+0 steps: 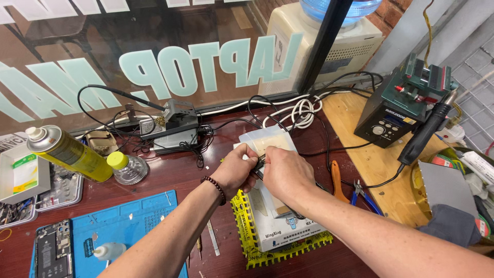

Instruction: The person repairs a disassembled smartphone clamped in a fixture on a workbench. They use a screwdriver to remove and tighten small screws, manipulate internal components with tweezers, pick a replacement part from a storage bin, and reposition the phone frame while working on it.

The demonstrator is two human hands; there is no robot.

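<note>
**Two hands pinch one small dark part over the white machine**

Two bare hands meet above a white box-shaped machine (280, 226) that stands on a yellow toothed mat (288, 249) on the dark red bench. The left hand (234, 172), with a dark bead bracelet (216, 188) at its wrist, is curled shut, its fingertips nipping one end of a small dark part (261, 166). The right hand (285, 175) is closed too, thumb and fingers pressed on the other end of the same part. The part sits just above the machine's top, at its far end; what kind of part it is cannot be told, since the fingers cover most of it.

Everything else is placed from that white machine. Just beyond it lies a clear plastic lid or tray (267, 138), and past that a bundle of white cable (301, 113). Far to its left lies a blue work mat (128, 221) with a small white dropper bottle (108, 250) on it and an opened phone (51, 252) at its left edge. Beyond that mat stand a small clear bottle with a yellow cap (126, 167) and a yellow spray can (69, 152) tipped on its side. Behind the machine to the left sits a soldering iron stand (177, 121). To the machine's right lie an orange-handled tool (337, 180) and blue-handled pliers (365, 198); farther right and back, a dark rework station (396, 110) holds a black handpiece (424, 134).
</note>
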